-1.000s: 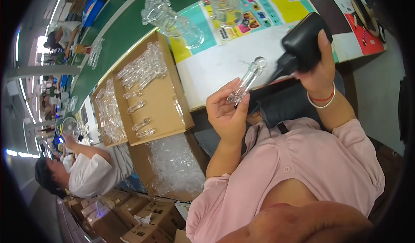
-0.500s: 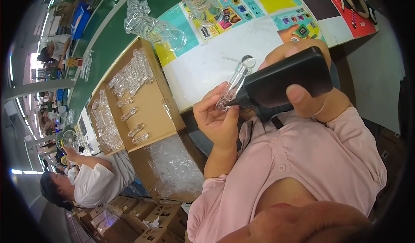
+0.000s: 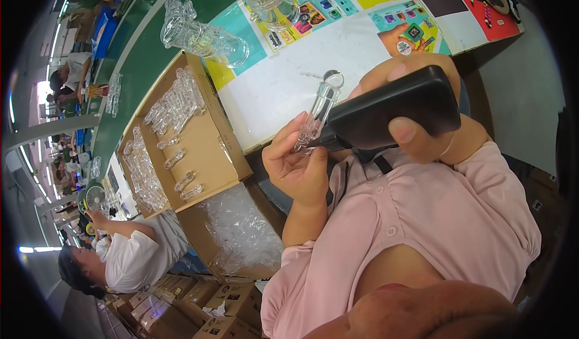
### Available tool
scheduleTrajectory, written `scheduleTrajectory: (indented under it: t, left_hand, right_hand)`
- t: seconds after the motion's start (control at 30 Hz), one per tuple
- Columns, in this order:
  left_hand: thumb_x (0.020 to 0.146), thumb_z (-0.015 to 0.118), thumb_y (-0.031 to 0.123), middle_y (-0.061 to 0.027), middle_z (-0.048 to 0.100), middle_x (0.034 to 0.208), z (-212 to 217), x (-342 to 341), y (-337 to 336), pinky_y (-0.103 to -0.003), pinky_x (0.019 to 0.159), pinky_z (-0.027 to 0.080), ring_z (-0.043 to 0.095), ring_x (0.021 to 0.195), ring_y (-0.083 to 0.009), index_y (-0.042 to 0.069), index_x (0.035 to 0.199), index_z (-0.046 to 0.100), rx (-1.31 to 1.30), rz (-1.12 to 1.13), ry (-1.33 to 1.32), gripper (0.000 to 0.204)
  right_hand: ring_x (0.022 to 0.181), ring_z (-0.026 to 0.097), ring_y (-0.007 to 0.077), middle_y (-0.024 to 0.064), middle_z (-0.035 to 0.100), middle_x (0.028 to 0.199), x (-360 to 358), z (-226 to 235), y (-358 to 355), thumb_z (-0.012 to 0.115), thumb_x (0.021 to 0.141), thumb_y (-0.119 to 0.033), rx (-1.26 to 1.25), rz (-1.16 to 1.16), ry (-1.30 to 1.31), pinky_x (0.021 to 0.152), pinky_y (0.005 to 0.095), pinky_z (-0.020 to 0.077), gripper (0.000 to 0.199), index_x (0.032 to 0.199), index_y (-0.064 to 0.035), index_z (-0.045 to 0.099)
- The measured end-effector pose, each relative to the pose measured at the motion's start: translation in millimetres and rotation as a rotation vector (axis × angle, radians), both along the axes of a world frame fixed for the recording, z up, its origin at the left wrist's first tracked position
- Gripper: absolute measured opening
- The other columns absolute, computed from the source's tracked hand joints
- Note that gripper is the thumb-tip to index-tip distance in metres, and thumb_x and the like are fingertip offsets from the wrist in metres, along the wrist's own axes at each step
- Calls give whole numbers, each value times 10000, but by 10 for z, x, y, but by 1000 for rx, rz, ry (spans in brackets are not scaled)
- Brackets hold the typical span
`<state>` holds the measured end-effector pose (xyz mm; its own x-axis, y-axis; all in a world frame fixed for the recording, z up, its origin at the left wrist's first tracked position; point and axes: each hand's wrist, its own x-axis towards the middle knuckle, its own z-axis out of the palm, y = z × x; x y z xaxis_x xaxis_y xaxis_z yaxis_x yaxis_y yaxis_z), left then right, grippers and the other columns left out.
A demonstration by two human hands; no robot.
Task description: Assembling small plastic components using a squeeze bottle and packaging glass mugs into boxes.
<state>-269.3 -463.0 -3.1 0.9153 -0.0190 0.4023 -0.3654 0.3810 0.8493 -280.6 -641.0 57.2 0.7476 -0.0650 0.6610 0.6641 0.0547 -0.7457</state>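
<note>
Across the worktop, with the hands as the clock's centre, teal-and-yellow printed sheets (image 3: 416,22) run from 12 to about 1, packed with little gadget pictures and lettering; one has a round white sticker (image 3: 403,48). Red sheet (image 3: 500,25) at 2, and the stacked cartons (image 3: 234,300) down at 7 carry dark print too.

Dead centre is the clear tube (image 3: 324,102), round end up towards 12. The left hand (image 3: 300,171) pinches its lower end between thumb and fingers. The right hand (image 3: 425,145) is wrapped round a black bottle (image 3: 392,105), thumb pressed on the near face, narrow end right up by the tube. Can't tell if the tip touches it.

Two big clear vessels (image 3: 208,42) stand at 10 and 11. Shallow cardboard tray (image 3: 211,158) at 9, clear pieces (image 3: 176,102) heaped inside, and a box of crumpled clear film (image 3: 238,233) at 7.

Surface is white near the hands, with a green bench (image 3: 140,67) off towards 10. Someone in a white top (image 3: 134,251) sits around 8, near a fan (image 3: 95,198).
</note>
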Motion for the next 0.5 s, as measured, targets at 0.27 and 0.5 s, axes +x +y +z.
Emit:
scheduleTrajectory:
  t: [0.27,0.5]
  left_hand:
    - [702,618,-145,-271,499,1149,27,-12,26,-355,903,460,539,1067,-305,10,1025,420,116,-4,-51,409]
    - [697,629,-133,-255,522,1130,-19,8,59,-363,905,446,543,1058,-302,11,1025,448,154,22,-109,401]
  right_hand:
    - [875,535,158,111,532,993,13,68,-96,632,763,-46,-55,-52,179,767,257,428,510,1183,55,363]
    - [866,537,140,99,533,1000,20,90,-106,644,751,-42,-59,-17,121,769,256,426,507,1171,51,374]
